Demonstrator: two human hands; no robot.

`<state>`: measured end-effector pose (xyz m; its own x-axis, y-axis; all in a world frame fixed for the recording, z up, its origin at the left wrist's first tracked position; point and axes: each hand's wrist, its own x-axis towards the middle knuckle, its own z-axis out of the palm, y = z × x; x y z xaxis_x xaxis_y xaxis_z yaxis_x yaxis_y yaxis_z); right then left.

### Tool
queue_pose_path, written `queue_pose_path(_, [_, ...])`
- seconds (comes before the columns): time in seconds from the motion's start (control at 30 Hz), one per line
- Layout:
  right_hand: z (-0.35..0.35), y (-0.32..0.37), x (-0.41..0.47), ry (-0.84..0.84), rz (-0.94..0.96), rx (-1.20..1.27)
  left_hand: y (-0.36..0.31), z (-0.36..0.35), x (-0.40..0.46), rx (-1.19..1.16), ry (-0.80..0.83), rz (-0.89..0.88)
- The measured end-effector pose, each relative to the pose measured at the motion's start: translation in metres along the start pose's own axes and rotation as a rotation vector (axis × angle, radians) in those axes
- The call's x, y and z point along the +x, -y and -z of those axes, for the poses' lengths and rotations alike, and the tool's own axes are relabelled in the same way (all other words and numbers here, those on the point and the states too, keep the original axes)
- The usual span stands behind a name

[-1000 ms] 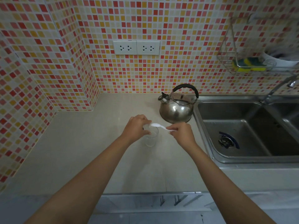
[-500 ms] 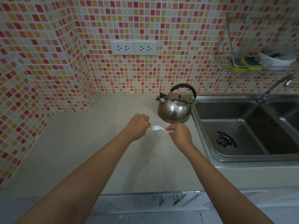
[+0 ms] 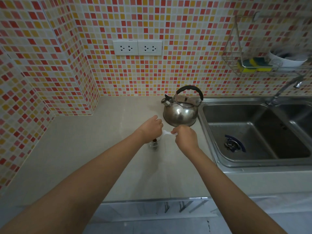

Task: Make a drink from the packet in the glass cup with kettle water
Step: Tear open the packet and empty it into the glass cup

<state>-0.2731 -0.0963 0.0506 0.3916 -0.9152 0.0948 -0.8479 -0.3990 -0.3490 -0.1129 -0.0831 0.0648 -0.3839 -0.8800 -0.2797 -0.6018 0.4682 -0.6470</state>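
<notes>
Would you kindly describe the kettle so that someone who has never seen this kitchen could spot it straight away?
Start at the steel sink set into the pale countertop. Just off the sink's left rim, against the mosaic-tiled wall, stands the kettle. It is a rounded, shiny metal pot with an arched black handle and a short spout pointing left, the only metal vessel on the counter, unlike the small clear glass cup in front of it.

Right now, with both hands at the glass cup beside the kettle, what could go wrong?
1. The left hand hides most of the glass cup, so the white packet pinched in the right hand may spill powder onto the countertop.
2. The cup looks small and light; a sideways tug on the packet could tip it.
3. The steel kettle stands right behind the hands; if hot, a knuckle could brush it.
</notes>
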Motion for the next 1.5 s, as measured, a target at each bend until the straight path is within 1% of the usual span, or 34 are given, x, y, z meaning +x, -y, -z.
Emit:
queue_pose_path(0.2, [0.002,0.004,-0.002,-0.013,0.074,-0.131,-0.006,0.007,0.003,0.086,0.028,-0.055])
queue_pose_path(0.3, [0.003,0.004,-0.002,-0.014,0.094,-0.141,-0.005,0.008,0.002,0.083,0.045,-0.044])
queue_pose_path(0.47, [0.004,0.003,-0.003,-0.015,0.104,-0.157,-0.002,0.010,-0.001,0.111,0.006,-0.050])
queue_pose_path(0.7, [0.004,0.003,-0.003,-0.025,0.130,-0.168,-0.003,0.010,-0.002,-0.015,-0.037,-0.047])
queue_pose_path(0.93, [0.002,0.000,-0.002,-0.030,0.148,-0.165,0.000,0.008,-0.004,-0.106,-0.001,0.017])
queue_pose_path(1.2, [-0.003,-0.005,-0.001,0.038,0.155,-0.134,0.000,0.008,-0.008,-0.099,-0.003,0.053])
queue_pose_path(1.3, [-0.003,-0.009,0.001,0.051,0.092,-0.063,0.001,0.008,-0.012,-0.114,-0.001,0.082])
queue_pose_path(1.37, [-0.002,-0.013,-0.001,0.023,-0.007,0.077,0.003,0.007,-0.016,-0.144,-0.006,0.118])
queue_pose_path(1.43, [-0.002,-0.017,-0.005,-0.027,-0.186,0.300,0.004,0.004,-0.020,-0.166,-0.017,0.145])
queue_pose_path(1.5, [-0.005,-0.024,-0.004,-0.029,-0.441,0.528,0.003,0.002,-0.022,-0.195,-0.025,0.169])
